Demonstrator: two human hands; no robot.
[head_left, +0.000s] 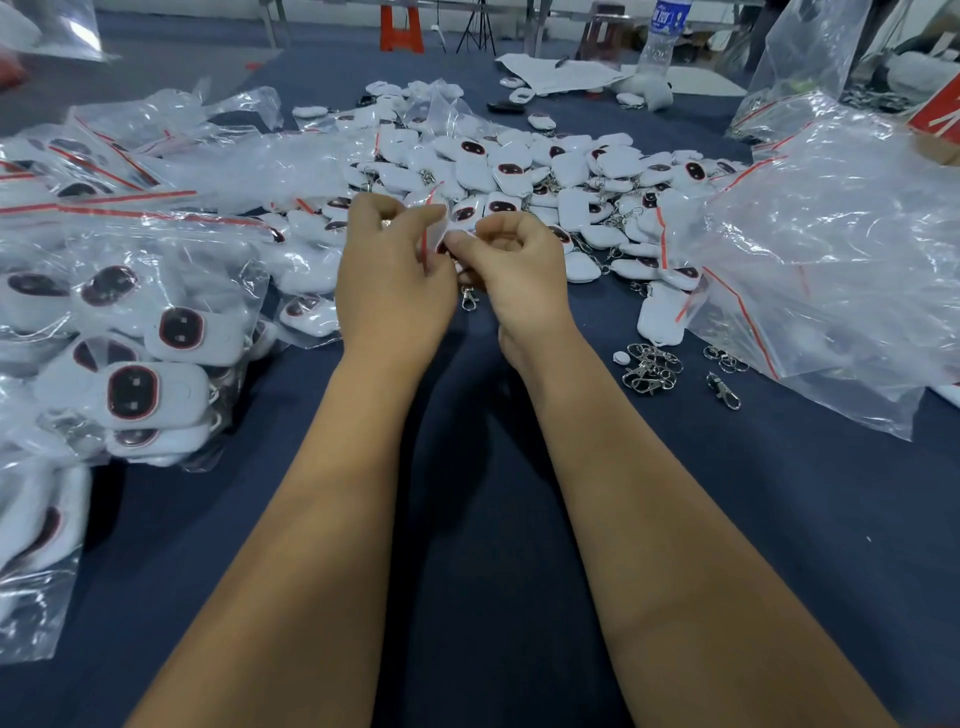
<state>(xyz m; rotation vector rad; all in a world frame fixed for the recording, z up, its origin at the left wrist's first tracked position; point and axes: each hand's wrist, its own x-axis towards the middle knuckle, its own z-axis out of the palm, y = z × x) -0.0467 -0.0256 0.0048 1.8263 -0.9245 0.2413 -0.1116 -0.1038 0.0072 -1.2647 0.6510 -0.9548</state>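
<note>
- My left hand (387, 270) and right hand (511, 265) pinch a small zip bag (434, 228) above the worktop (467, 467);
- a swivel clasp (468, 300) hangs below; I fear it could jam the seal

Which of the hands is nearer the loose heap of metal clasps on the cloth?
Right. The right hand is up-left of the clasps, not touching; the left hand is farther left. Both pinch a small bag.

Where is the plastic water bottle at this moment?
In the head view, the water bottle stands far back on the right, beside the white papers.
</note>
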